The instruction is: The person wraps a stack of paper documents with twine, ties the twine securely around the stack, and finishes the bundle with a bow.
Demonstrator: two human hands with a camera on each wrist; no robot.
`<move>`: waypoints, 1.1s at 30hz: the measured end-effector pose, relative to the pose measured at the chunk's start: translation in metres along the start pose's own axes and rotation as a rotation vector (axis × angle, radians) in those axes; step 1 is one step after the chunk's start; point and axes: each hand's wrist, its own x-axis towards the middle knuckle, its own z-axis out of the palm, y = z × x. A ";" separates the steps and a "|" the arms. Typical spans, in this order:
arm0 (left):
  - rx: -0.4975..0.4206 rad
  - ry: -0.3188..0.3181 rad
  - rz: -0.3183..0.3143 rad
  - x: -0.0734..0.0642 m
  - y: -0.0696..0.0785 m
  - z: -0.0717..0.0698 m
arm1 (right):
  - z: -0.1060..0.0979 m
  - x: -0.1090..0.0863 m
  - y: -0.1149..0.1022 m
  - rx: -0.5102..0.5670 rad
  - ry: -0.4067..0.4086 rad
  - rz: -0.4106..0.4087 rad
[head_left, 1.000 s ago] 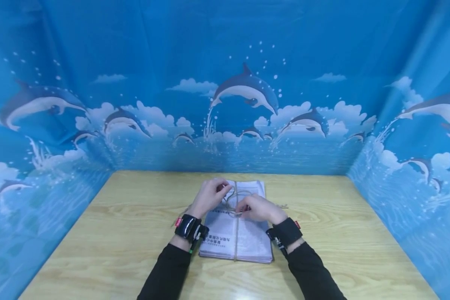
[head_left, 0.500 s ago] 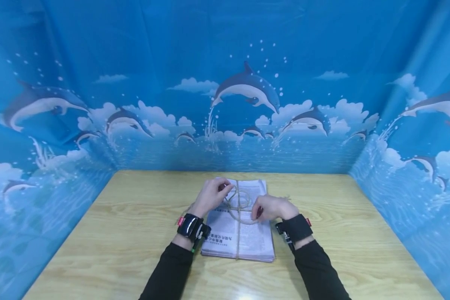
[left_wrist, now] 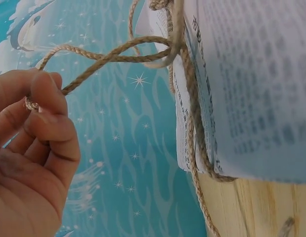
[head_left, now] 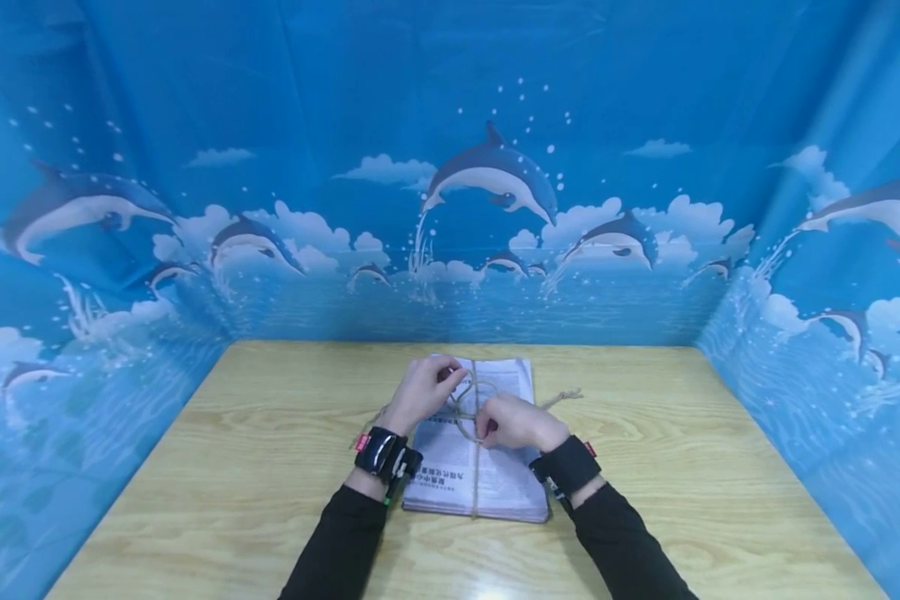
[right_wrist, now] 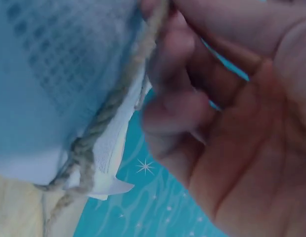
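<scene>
A flat stack of printed newspapers [head_left: 506, 483] lies on the table, bound lengthwise and crosswise with brown twine [left_wrist: 192, 94]. Over the upper left of the stack, my left hand [head_left: 420, 390] pinches a loop of the twine between thumb and fingertips. That loop stretches from the crossing to the fingers, well off the paper in the left wrist view. My right hand [head_left: 516, 422] is low over the middle of the stack, fingers curled and pinching twine beside the crossing. Its fingertips are partly cut off in the right wrist view, where the cord runs up into them.
A frayed twine end [head_left: 566, 397] sticks out past the stack's right side onto the wooden table [head_left: 645, 483]. Another strand hangs by the left wrist. Blue dolphin-print sheeting [head_left: 330, 308] encloses the table at the back and both sides.
My right hand drew a strand rightward and toward me, then came back left to the crossing. The left hand keeps its pinch in nearly the same place.
</scene>
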 end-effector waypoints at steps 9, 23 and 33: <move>-0.022 -0.010 -0.016 -0.001 0.002 -0.001 | -0.008 -0.005 0.001 0.094 -0.123 0.013; -0.025 -0.005 -0.017 -0.001 0.002 -0.002 | -0.008 -0.005 -0.004 0.183 -0.086 0.119; -0.017 -0.006 -0.018 -0.004 0.005 -0.002 | -0.004 -0.003 0.000 0.124 0.026 0.126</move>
